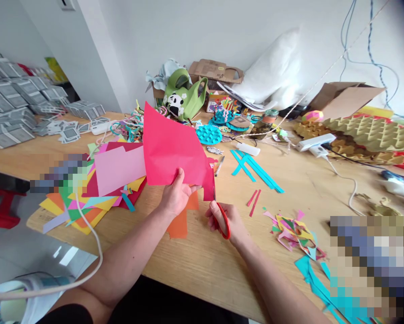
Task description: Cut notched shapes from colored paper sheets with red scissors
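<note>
My left hand (177, 194) pinches a large sheet of pinkish-red paper (175, 148) by its lower edge, thumb in front. The sheet is raised above the table and curls a little at its upper left. Red-handled scissors (226, 222) are in my right hand (227, 220), fingers closed round the loops. Their blades point away from me at the right edge of a narrow lower part of the sheet. Whether the blades are parted I cannot make out. Under my left hand, orange paper (178, 227) lies on the table.
Stacked coloured paper (97, 189) lies at the left, with a white cable (90, 225) crossing near it. Blue strips (258, 171), two red strips (254, 202) and paper scraps (294, 234) lie to the right. A green panda bag (181, 96) and egg trays (364, 132) stand farther back.
</note>
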Tool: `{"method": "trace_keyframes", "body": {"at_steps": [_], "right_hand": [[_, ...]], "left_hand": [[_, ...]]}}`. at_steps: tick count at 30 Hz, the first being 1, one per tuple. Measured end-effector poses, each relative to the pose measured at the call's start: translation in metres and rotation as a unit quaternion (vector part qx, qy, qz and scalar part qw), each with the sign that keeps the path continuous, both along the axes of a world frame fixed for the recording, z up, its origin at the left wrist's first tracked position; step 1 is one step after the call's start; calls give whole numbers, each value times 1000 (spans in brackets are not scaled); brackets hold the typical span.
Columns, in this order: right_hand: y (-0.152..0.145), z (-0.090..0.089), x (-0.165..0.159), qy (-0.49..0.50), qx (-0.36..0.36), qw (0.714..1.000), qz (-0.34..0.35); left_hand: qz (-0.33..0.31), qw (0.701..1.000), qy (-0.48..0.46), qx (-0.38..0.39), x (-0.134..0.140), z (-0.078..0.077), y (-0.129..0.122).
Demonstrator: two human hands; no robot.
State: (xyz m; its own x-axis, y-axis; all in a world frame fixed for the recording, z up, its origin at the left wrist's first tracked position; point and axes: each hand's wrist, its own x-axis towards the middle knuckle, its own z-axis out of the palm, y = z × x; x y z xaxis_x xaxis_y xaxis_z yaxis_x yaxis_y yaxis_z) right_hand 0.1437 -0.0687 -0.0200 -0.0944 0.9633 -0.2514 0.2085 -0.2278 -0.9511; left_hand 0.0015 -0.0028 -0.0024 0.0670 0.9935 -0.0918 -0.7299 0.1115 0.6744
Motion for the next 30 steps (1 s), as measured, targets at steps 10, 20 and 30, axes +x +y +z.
{"method": "trace_keyframes", "body": {"at_steps": [10,20,30], "right_hand": [[-1,3,-1,-9,-9,1000,-20],[0,5,-2,-12,-7,1000,-27],[0,3,-3,0,-11,999,-41]], "left_hand": [[2,1000,0,-9,2,0,-2],[-6,1000,-8,-8,2,1,-2],[-21,1000,-19,-2,2,2,-3]]}}
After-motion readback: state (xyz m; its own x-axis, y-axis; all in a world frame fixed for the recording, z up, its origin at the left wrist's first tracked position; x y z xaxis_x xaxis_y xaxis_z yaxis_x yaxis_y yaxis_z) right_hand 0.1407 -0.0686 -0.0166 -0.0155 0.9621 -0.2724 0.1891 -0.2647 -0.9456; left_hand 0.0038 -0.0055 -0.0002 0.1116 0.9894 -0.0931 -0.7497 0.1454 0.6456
